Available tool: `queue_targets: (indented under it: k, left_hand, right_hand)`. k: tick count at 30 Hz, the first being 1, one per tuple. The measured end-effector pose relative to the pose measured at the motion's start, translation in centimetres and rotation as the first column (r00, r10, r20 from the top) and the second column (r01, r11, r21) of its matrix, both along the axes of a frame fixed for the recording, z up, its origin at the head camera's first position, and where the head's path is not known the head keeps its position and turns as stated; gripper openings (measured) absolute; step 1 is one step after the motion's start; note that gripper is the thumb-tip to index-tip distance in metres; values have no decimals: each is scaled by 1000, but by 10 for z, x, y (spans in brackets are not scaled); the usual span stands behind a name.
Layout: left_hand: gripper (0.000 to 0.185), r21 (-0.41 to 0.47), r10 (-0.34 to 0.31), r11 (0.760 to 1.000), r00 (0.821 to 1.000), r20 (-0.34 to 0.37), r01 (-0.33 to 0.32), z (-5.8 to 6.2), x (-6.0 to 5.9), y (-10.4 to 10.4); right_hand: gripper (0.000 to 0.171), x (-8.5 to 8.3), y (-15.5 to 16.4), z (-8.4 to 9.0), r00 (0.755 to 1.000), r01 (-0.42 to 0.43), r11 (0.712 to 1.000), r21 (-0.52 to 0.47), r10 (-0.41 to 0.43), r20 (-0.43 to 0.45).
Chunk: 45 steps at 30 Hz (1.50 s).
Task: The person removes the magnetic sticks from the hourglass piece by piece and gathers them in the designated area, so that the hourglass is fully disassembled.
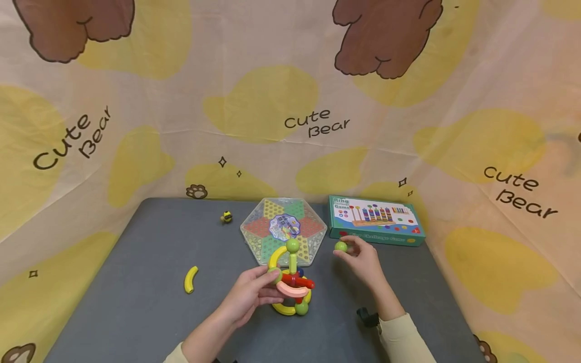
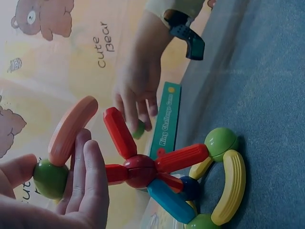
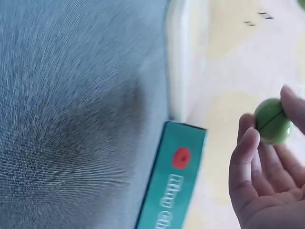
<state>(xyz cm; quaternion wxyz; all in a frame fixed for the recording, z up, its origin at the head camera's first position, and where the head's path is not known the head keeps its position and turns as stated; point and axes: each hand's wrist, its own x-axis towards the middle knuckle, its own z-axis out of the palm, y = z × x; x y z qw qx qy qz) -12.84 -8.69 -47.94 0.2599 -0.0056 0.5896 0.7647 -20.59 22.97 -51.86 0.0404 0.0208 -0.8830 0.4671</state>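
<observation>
Grey tabletop [image 1: 136, 302], green ball [image 1: 341, 246] pinched at right fingers' [image 1: 351, 250] tips

Person, 2 bare hands, no gloves, no rings seen; left hand [image 1: 254, 295] w/ forearm bare up to a pale cream cuff, only a sliver of it at the bottom frame edge in head view; right hand [image 1: 363, 262] w/ cream long sleeve [image 1: 406, 340] ending just behind the wrist, fabric plain, no print, soft folds; black strap-on mount [image 1: 368, 317] on right wrist, chunky plastic, small rounded block sticking out sideways; same mount in left wrist view as dark angular bracket [image 2: 188, 36] w/ greenish tint on its edge, sat under the cream cuff; nails short, no polish afaict; left wrist rig not visible in any view.
</observation>
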Motion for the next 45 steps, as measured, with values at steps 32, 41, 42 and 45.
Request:
queue_targets:
  k: [32,41,42,45]
  left_hand:
    - [76,-51,-15,999,999,-35,13,0,1,3]
    - [61,-74,-1,997,999,-53,-3,0,2,6]
    - [63,-78,0,997,999,-51,-4,0,2,6]
    - [63,-91,2,996,999,-48,-6,1,2,6]
  right_hand:
    - [48,-54,1,-59,986,129,991,48,-133,96]
    - [53,-45,0,-50,977,172,985,1,-171,124]
    - [52,-43,0,-49,976,183,983,-5,-181,124]
    - [49,-37,-3,-42,975,193,981,-14,-190,115]
